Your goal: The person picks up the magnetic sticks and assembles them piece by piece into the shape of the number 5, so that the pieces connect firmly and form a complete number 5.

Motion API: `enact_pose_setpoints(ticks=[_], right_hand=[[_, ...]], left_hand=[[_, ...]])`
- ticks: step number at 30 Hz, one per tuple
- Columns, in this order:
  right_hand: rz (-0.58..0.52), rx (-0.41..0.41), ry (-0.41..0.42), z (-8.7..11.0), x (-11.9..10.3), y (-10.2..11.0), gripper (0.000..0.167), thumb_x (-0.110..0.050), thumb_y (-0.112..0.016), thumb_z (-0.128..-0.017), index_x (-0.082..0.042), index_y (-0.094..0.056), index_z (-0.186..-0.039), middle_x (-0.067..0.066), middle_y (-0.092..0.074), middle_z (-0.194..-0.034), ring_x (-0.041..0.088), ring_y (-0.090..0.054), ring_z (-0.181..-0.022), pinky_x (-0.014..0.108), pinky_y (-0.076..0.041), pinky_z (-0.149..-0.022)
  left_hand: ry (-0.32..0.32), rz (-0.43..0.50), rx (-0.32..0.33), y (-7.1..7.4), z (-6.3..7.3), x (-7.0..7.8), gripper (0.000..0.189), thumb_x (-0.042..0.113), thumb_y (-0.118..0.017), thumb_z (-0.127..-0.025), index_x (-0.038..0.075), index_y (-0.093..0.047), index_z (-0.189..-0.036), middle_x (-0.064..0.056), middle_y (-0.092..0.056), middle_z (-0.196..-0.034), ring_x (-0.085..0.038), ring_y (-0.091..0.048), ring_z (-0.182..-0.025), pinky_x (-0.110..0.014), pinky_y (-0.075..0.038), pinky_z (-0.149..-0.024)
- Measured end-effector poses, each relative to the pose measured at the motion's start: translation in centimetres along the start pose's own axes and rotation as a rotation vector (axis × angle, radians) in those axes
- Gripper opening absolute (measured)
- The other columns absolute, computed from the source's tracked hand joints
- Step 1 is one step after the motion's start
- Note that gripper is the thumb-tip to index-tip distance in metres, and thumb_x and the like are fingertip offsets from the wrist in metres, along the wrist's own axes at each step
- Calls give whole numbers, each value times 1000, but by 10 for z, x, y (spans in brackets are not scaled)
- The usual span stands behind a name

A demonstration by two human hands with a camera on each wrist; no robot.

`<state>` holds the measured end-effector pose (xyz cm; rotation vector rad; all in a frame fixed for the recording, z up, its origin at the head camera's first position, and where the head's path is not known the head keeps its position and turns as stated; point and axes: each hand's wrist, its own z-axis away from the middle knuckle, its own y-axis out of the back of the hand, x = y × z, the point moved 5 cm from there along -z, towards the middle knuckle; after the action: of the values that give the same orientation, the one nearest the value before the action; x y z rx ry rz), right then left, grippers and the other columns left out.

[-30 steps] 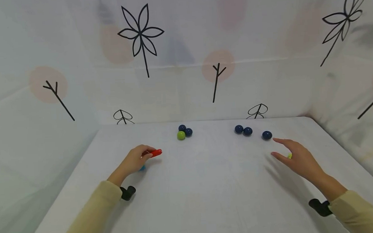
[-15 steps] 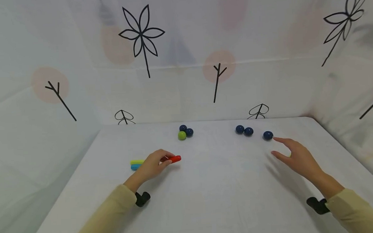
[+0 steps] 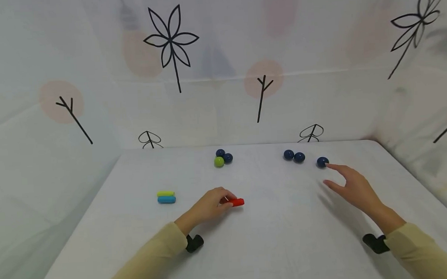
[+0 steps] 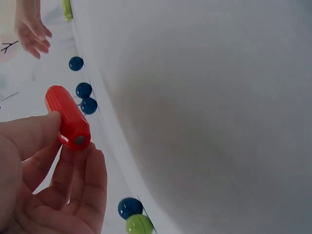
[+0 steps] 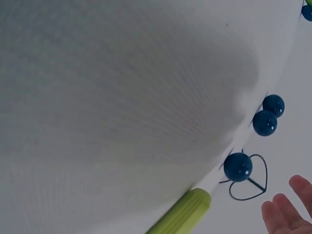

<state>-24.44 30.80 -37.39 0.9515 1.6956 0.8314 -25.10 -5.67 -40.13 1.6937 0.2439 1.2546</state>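
Note:
In the head view my left hand point(image 3: 211, 203) pinches a short red ribbed plastic stick point(image 3: 237, 202) between thumb and fingers, low over the middle of the white table. The left wrist view shows the red stick point(image 4: 68, 119) close up, with a small grey dot on its end. My right hand point(image 3: 354, 188) hovers with thumb and fingers spread, its fingertip overlapping a dark blue ball point(image 3: 322, 162) in the head view. A light green ribbed stick point(image 5: 183, 212) appears near it in the right wrist view; in the head view the hand hides this stick.
A yellow-green stick point(image 3: 166, 193) and a blue stick point(image 3: 166, 199) lie side by side on the left of the table point(image 3: 273, 245). At the back are a green ball point(image 3: 218, 161) beside two dark blue balls, and another dark blue pair point(image 3: 299, 157) farther right.
My left hand has carried the red stick rightward and nearer to me, revealing the yellow-green and blue sticks. The right hand has barely moved, shifting slightly left.

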Motion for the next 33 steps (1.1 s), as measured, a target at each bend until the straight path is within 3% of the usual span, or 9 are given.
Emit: enact_pose_setpoints(ticks=[7,16,26,33], right_hand=[[-14,-7,-9,-5,1,-4,52,-13,-67,-84,7,-47,-128,35,-43,-127,51,-38,-115,64,-33,-89],[-39,-5,-2,-15,6,-4,52,-14,-65,-87,6,-45,-130,34,-42,-128,51,-36,-117,64,-32,-91],[-35,-7,-27,-25,10,-3,54,-12,-65,-86,6,-43,-132,34,-41,-129,51,-36,-117,64,-32,-90],[-41,-29,-53,-33,13,-3,55,-11,-66,-86,7,-43,-132,34,-39,-130,52,-39,-113,63,-35,-88]], left_hand=[[3,26,-50,-11,-10,11,19,10,-61,-90,11,-65,-109,6,-57,-94,-10,-51,-86,-22,-45,-77],[-64,-51,-95,-25,-23,13,17,12,-64,-89,10,-66,-106,6,-59,-92,-7,-51,-82,-19,-44,-77],[26,27,-102,-27,-27,12,17,15,-70,-84,15,-66,-101,10,-59,-90,-5,-53,-83,-19,-45,-78],[52,61,-97,-27,-27,10,17,15,-71,-83,16,-66,-99,10,-59,-89,-5,-53,-81,-20,-45,-77]])
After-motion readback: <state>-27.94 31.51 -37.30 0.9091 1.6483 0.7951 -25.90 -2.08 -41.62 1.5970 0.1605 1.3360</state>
